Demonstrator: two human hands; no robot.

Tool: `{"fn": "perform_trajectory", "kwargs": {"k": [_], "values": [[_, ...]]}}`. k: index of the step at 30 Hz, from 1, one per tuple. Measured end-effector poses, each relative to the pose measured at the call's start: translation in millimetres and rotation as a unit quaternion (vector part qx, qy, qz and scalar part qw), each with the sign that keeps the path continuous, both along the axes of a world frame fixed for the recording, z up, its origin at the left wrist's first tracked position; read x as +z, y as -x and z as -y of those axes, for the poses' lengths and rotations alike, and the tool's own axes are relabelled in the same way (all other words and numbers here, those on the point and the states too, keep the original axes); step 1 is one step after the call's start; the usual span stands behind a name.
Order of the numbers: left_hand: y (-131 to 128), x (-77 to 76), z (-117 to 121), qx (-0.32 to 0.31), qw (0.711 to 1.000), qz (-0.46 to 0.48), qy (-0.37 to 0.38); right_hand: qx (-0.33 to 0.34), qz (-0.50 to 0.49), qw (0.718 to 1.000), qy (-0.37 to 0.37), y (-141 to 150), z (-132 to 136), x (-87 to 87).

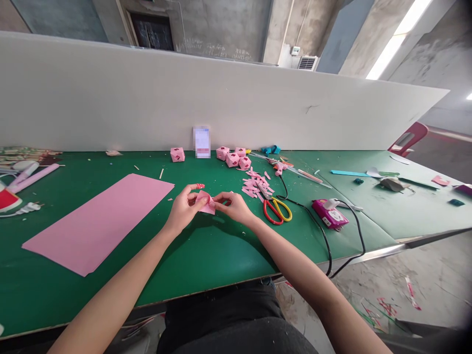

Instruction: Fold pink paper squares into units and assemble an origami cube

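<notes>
Between my two hands, just above the green table, is a small folded piece of pink paper (207,206). My left hand (185,206) pinches its left side, the thumb lying across the front. At its right edge my right hand (231,205) grips it between thumb and fingertips. Part of the paper is hidden behind my fingers. To the right of my right hand lie scissors (277,210) with one red and one yellow handle, their blades over a heap of pink paper scraps (255,184).
A large pink sheet (106,216) lies on the left. Pink folded paper boxes (177,155) stand at the back near a phone (201,142). A pink glue gun (279,167) trails a black cord past a purple power socket (330,214). A white panel (228,98) borders the table.
</notes>
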State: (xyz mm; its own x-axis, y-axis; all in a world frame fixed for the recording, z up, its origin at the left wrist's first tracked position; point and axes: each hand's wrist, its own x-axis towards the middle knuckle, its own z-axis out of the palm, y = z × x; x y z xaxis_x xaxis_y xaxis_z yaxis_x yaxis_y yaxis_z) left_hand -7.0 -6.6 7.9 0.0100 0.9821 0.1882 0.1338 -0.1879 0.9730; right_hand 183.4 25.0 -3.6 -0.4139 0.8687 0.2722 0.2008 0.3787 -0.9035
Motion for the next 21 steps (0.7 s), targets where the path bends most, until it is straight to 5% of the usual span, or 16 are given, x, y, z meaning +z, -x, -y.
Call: {"fn": "perform_trajectory", "kwargs": {"k": [12,21], "values": [[-5.2,4.7,4.3,0.011,1.000,0.005,0.005,-0.001,-0.209,0.964,0.164,8.2,-0.3,0.2],[-2.5,-3.3,1.4,-0.003,1.000,-0.009,-0.005,0.013,-0.225,0.948,0.225,6.4,-4.9,-1.3]]}}
